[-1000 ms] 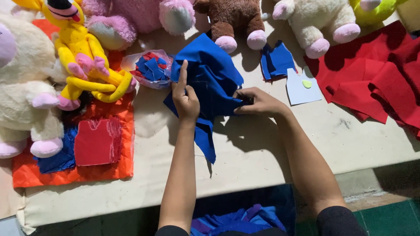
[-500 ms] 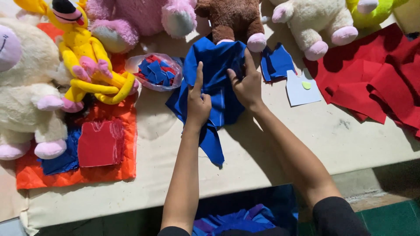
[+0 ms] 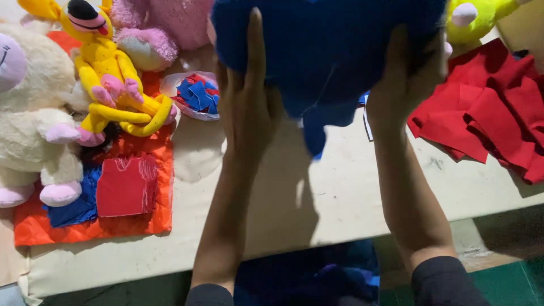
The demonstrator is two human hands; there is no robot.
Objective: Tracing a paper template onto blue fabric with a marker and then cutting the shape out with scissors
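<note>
Head view looked down at a pale table (image 3: 317, 209), and nearest of all, under its edge, was a dark heap of blue cloth (image 3: 317, 277). Two bare arms reached up from there. The left hand (image 3: 249, 107) and the right hand (image 3: 405, 85) were both pressed flat against a big blue cloth piece (image 3: 328, 51), one on each side, fingers wrapped on it and holding it up off the table. A narrow bit of it hung down between the arms.

On the near left lay an orange quilted mat (image 3: 90, 226) with a red cloth square (image 3: 126, 186) on top. A cream plush toy (image 3: 34, 113) sat at the left edge. Just beside the left hand was a small clear bag of blue and red scraps (image 3: 195, 95). A pile of red cloth (image 3: 487, 113) lay on the right (all crumpled).

Farther back were a yellow plush toy (image 3: 107, 73), a pink plush toy (image 3: 158, 28) and, in the far right corner, a yellow-green plush toy (image 3: 481, 17).
</note>
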